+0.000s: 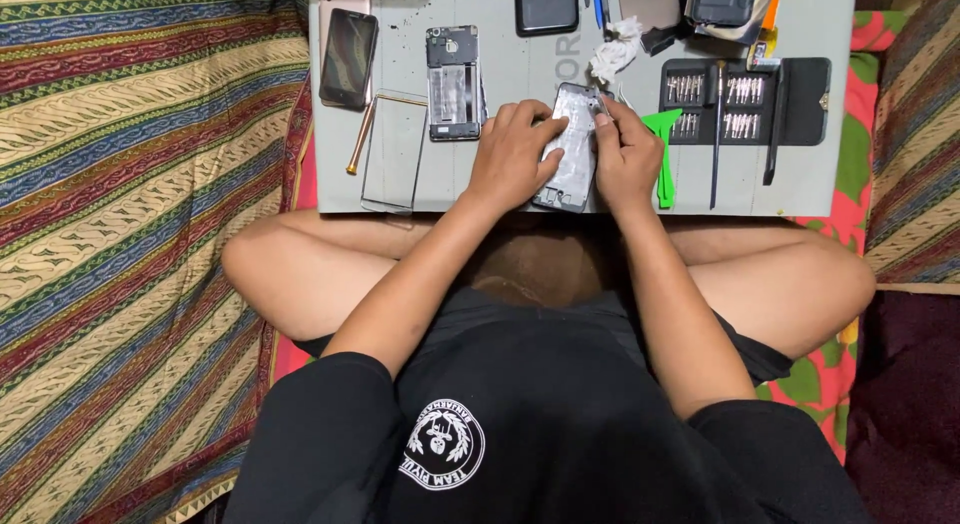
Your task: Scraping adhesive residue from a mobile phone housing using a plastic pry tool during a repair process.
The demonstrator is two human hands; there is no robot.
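I sit cross-legged behind a grey work mat [510, 74]. Both my hands hold an opened phone frame [572, 154], silvery inside, lying at the mat's near edge. My left hand [512, 156] grips its left side with the fingers curled over it. My right hand [625, 154] holds its right side, thumb and fingertips pressing near the top end. A green plastic pry tool [665, 149] lies just right of my right hand.
On the mat lie a dark phone [348, 59], a stripped phone chassis [453, 82], a clear glass panel [393, 154], a gold-tipped stick [359, 139], another phone [546, 6], a crumpled tissue [615, 49] and a black screwdriver-bit case [745, 102]. Striped patterned cloth [130, 214] covers the floor.
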